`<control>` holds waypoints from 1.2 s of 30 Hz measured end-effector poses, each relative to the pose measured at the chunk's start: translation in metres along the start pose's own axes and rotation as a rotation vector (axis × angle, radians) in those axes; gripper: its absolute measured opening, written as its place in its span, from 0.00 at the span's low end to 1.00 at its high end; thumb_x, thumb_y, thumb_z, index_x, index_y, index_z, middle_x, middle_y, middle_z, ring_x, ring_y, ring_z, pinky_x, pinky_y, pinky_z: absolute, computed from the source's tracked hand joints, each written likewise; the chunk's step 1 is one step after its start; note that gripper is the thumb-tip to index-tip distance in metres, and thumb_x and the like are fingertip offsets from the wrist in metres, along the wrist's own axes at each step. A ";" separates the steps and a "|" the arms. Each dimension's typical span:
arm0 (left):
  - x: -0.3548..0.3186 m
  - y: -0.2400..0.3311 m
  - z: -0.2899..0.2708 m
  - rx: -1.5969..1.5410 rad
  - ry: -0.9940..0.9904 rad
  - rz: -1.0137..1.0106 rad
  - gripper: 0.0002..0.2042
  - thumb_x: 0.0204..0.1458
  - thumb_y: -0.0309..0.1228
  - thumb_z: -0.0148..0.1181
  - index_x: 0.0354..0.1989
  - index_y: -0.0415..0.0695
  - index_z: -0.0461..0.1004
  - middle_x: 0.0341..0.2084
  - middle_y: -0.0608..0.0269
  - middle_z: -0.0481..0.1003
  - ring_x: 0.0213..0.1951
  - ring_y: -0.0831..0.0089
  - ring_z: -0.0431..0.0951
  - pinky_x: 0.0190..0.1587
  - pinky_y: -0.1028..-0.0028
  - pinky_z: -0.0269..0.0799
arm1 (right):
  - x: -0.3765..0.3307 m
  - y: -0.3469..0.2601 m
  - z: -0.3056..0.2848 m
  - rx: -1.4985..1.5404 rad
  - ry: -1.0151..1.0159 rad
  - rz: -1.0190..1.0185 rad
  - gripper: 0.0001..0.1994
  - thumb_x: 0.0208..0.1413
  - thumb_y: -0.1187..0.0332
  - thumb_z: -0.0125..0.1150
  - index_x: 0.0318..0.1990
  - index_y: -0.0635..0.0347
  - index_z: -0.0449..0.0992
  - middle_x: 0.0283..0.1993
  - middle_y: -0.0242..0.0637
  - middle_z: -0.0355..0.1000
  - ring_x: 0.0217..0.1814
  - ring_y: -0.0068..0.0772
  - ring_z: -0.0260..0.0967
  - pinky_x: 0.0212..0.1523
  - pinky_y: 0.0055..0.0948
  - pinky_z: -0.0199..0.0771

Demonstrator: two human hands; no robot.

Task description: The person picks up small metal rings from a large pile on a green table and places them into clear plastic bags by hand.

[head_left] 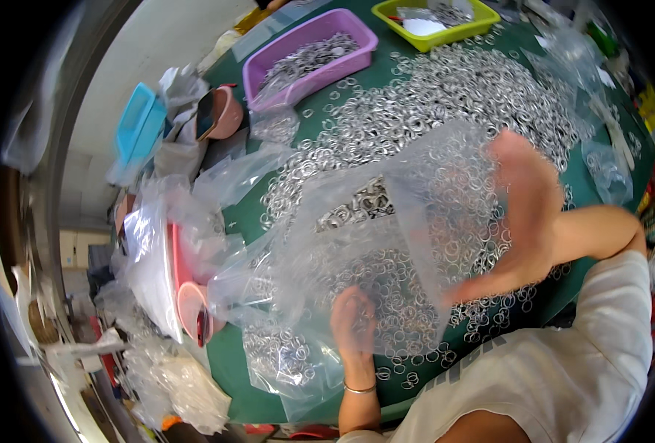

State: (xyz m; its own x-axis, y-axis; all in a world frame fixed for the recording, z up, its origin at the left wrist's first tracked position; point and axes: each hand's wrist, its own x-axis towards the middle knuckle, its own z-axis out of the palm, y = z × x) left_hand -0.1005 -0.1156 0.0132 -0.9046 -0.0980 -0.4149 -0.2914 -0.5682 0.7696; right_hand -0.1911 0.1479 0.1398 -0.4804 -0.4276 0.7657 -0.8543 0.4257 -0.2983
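A large clear plastic bag (342, 255) spreads over a heap of small silver metal rings (446, 96), many of which show through it. My left hand (353, 321), a bangle at its wrist, is partly veiled by the plastic; its curled fingers appear closed on the bag. On the other side, my right hand (527, 210) is smeared by motion. Its thumb and fingers are spread wide beside the bag's right edge, and contact with the plastic is hard to judge. Close to my left wrist lies a smaller clear bag with rings (279, 354) inside.
Rings cover much of the green table (231, 384). At the far side stand a purple basin (309, 81) of metal pieces and a yellow-green tray (446, 37). Loose plastic bags (150, 251), a pink cup (192, 306) and a blue basket (139, 125) crowd the left edge.
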 end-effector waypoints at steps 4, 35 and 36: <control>0.005 -0.002 0.003 -0.031 -0.018 -0.040 0.12 0.52 0.30 0.54 0.44 0.39 0.70 0.31 0.63 0.69 0.26 0.78 0.68 0.15 0.85 0.60 | -0.030 0.019 0.027 0.283 0.064 0.352 0.67 0.23 0.53 0.79 0.66 0.61 0.30 0.68 0.57 0.36 0.71 0.51 0.34 0.67 0.46 0.36; -0.002 -0.006 0.001 -0.022 -0.232 0.044 0.11 0.55 0.30 0.52 0.46 0.42 0.71 0.31 0.69 0.70 0.28 0.84 0.68 0.18 0.86 0.58 | 0.240 0.044 0.202 0.972 -0.017 0.499 0.17 0.53 0.61 0.60 0.45 0.65 0.73 0.43 0.34 0.72 0.43 0.24 0.66 0.47 0.26 0.64; -0.002 -0.005 0.001 -0.024 -0.229 0.042 0.11 0.55 0.30 0.52 0.46 0.42 0.72 0.31 0.69 0.70 0.28 0.84 0.68 0.17 0.86 0.58 | 0.243 0.042 0.215 0.949 -0.022 0.533 0.16 0.53 0.62 0.60 0.44 0.65 0.73 0.42 0.34 0.72 0.43 0.24 0.66 0.47 0.26 0.64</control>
State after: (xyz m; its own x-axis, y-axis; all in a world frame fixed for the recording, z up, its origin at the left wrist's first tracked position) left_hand -0.0973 -0.1117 0.0107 -0.9637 0.0642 -0.2592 -0.2465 -0.5872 0.7710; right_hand -0.3865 -0.1099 0.1908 -0.8298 -0.3890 0.4001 -0.3356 -0.2249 -0.9148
